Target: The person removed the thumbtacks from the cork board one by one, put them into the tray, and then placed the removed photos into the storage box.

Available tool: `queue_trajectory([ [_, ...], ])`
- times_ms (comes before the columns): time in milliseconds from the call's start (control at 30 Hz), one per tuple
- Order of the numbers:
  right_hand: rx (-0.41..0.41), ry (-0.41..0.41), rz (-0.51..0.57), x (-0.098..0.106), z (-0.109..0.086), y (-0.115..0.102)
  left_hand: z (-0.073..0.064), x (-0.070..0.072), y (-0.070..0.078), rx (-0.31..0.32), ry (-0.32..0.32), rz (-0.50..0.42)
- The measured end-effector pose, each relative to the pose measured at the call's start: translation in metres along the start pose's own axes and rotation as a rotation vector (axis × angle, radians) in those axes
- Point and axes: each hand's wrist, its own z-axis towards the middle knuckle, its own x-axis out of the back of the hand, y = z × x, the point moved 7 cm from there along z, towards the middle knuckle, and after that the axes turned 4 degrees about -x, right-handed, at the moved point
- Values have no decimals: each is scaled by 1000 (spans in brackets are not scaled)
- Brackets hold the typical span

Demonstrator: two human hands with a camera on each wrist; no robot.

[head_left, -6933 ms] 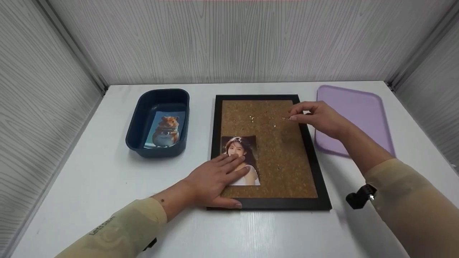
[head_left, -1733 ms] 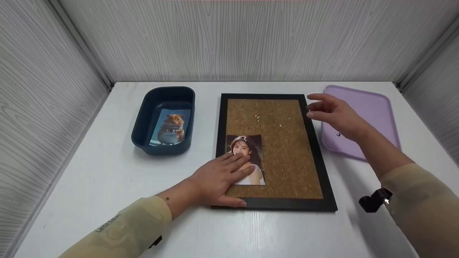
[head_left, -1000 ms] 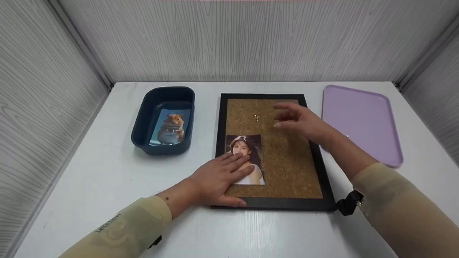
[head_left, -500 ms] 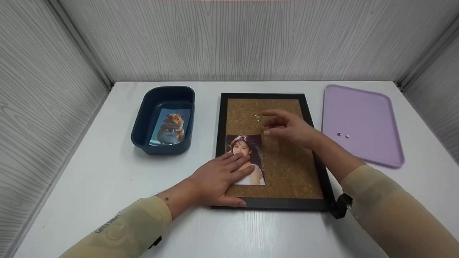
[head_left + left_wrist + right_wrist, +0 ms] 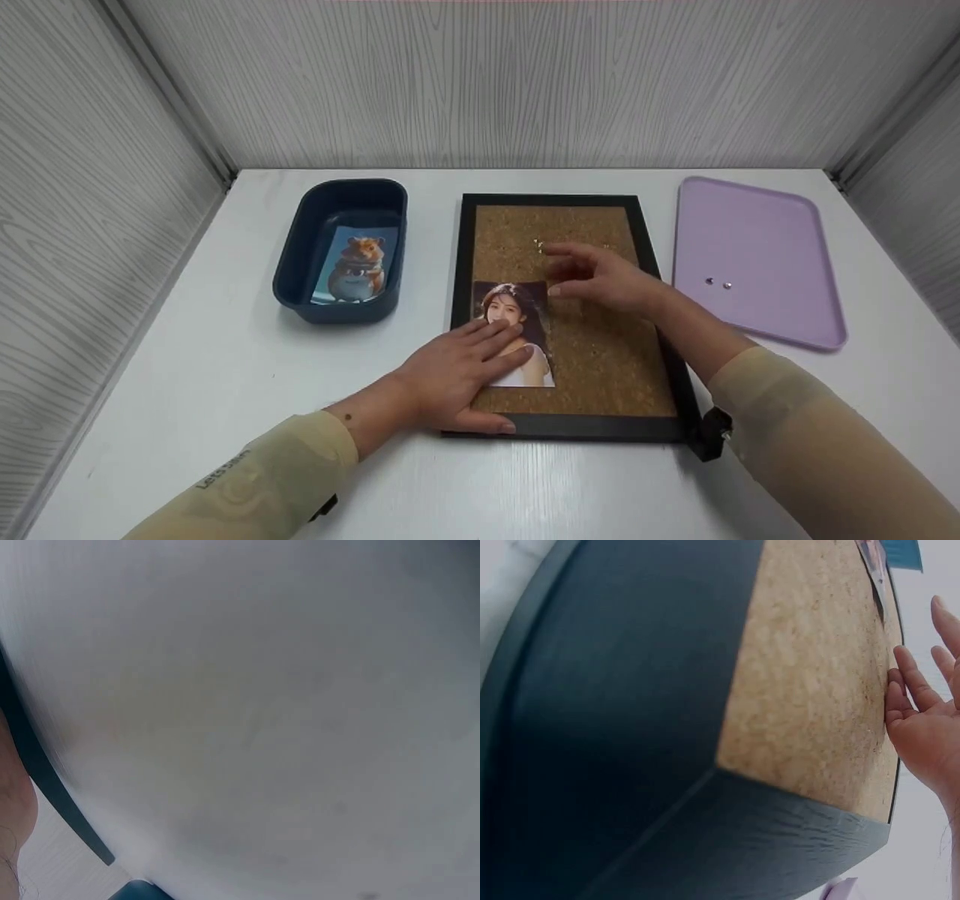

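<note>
A corkboard [image 5: 615, 375] with a black frame lies in the middle of the table. My left hand [image 5: 465, 367] rests flat, fingers spread, on a portrait photo [image 5: 536, 322] at the board's lower left, covering part of it. The left wrist view is mostly pale blur. Above the cork, beside the photo's upper right corner, my right hand [image 5: 604, 279] is held with thumb and index finger apart; nothing shows between them. Close to its index fingertip is a cluster of tiny gold-coloured pieces [image 5: 538, 245], too small to identify. Another tiny piece [image 5: 606, 247] lies farther right.
A dark blue bin [image 5: 283, 277] holding a hamster picture [image 5: 358, 270] stands at the left. At the right lies a purple tray [image 5: 757, 232] with two small shiny round pieces, a left one [image 5: 709, 281] and a right one [image 5: 727, 285]. Walls enclose the back and sides.
Earlier my right hand pinched something tiny at the board's right side. It then went to the tray's edge and came back left over the cork, fingers parted. My left hand stayed on the photo.
</note>
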Motion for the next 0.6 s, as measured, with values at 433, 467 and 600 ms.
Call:
queue_trajectory([
  [433,26,-49,-25,-7,-1,4,-1,1,0,0,-8,-6],
  [467,33,-53,-33,-7,-1,4,-1,1,0,1,-10,-9],
  [600,47,-70,-58,-9,-1,3,-1,1,0,4,-16,-22],
])
